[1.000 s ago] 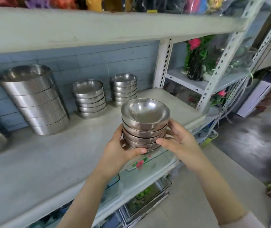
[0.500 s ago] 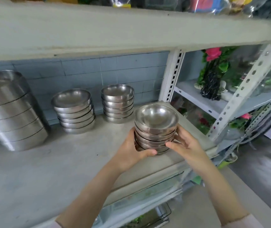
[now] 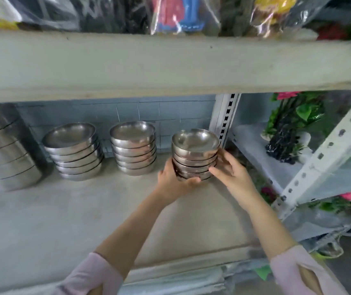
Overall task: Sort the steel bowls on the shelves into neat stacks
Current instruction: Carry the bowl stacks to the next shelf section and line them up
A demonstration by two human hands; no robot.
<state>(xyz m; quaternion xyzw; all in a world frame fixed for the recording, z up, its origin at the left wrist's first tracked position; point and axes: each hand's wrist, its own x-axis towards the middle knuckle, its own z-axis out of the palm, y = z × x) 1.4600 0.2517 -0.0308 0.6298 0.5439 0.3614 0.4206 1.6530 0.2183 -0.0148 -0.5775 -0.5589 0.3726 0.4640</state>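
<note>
A stack of several small steel bowls (image 3: 194,155) sits at the back right of the grey shelf (image 3: 64,220). My left hand (image 3: 173,179) grips its left side and lower edge. My right hand (image 3: 232,174) holds its right side. Whether the stack rests on the shelf or hovers just above it I cannot tell. To its left stands a second stack of small bowls (image 3: 134,149), then a stack of wider bowls (image 3: 74,151), and at the far left a leaning stack of large steel basins (image 3: 2,150).
A thick shelf board (image 3: 170,67) hangs low overhead, loaded with plastic-wrapped goods. A white perforated upright (image 3: 223,120) stands right behind the held stack. Artificial flowers (image 3: 293,128) fill the neighbouring rack on the right. A blue tiled wall closes the back.
Both hands have carried the stack from the shelf's front edge back toward the wall, beside the other small stack. The camera has moved closer under the upper shelf.
</note>
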